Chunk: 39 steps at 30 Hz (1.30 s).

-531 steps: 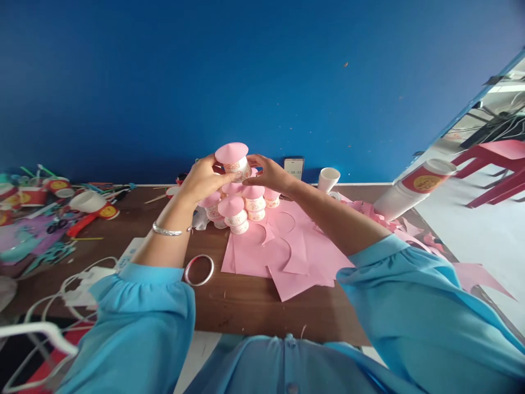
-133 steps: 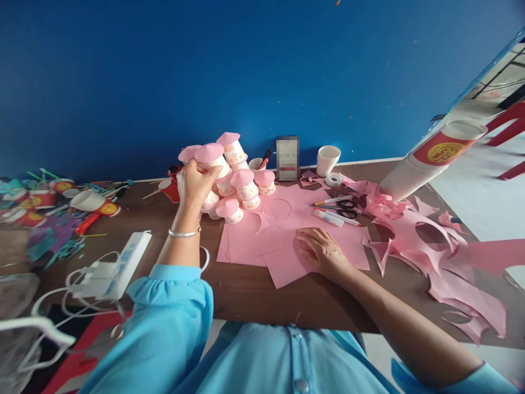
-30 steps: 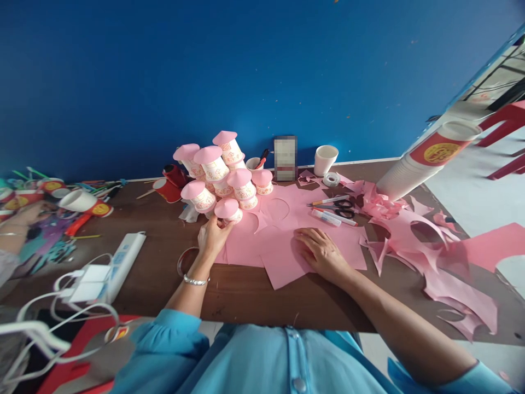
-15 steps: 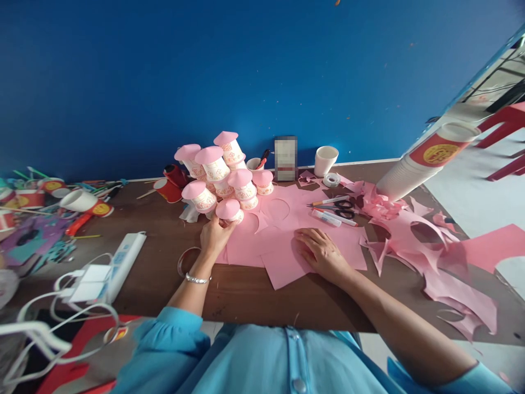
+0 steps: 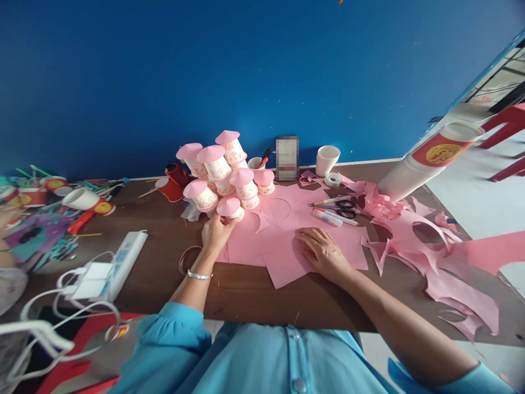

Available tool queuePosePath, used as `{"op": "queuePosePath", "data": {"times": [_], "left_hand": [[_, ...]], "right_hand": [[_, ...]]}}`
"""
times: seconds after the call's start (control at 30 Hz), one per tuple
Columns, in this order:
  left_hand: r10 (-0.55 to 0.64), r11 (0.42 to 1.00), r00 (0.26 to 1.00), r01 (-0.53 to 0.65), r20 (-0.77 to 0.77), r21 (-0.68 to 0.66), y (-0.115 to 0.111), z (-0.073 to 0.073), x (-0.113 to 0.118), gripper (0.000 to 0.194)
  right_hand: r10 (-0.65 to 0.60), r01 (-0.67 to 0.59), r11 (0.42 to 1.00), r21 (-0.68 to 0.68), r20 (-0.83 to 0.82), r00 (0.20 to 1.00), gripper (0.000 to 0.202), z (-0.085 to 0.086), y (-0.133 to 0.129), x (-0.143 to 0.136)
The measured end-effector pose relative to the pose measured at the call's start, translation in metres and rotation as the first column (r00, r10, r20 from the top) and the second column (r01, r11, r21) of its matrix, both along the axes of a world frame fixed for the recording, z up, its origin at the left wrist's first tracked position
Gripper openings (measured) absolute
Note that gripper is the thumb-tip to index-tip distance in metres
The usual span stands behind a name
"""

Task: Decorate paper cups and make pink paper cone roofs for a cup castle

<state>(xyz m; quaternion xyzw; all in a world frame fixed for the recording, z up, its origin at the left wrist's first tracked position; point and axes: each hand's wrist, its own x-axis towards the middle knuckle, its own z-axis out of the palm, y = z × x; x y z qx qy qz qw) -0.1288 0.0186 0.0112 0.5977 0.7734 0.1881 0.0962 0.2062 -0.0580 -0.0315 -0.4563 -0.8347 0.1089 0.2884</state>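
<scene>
My left hand (image 5: 214, 238) is on the front tower (image 5: 228, 206), near edge of the cluster; fingertips hidden behind its lower cup, so can't tell if they're clamped on it. My right hand (image 5: 324, 251) lies palm down, fingers loosely side by side, on the pink sheets (image 5: 246, 249); hands well apart. Pink roofs (image 5: 211, 154): seven, counting the front one. Cups under the back ones overlap, no count possible. Sheets overlap too, number unclear. Bangle (image 5: 184, 264) on the table (image 5: 246, 295): one, partly hidden by my left forearm. Phone (image 5: 287, 158): one, screen blurred out. Standing white cup (image 5: 328, 161): one; tape roll (image 5: 333, 179): one, just beside it. Cup stack (image 5: 414, 169): one, leaning, cups uncountable. Scissors (image 5: 346, 204): one pair, among pens. Far left, someone's arm (image 5: 4, 217), cut off and blurry.
</scene>
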Motion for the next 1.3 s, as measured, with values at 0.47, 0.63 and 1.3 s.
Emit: {"op": "queuePosePath", "data": {"times": [0.47, 0.63, 1.3], "left_hand": [[-0.021, 0.999, 0.998, 0.019, 0.059, 0.044, -0.005, 0.001, -0.001, 0.03], [-0.025, 0.998, 0.996, 0.02, 0.081, 0.059, -0.012, 0.002, -0.005, 0.033], [-0.431, 0.901, 0.863, 0.426, 0.263, 0.078, -0.045, 0.007, 0.028, 0.06]], "right_hand": [[-0.006, 0.006, 1.0, -0.005, -0.001, 1.0, 0.035, -0.001, 0.0, 0.0], [-0.006, 0.006, 1.0, -0.004, 0.001, 1.0, 0.035, -0.001, 0.0, 0.0], [0.178, -0.18, 0.984, 0.012, 0.064, 0.982, 0.049, 0.062, 0.029, -0.024]]}}
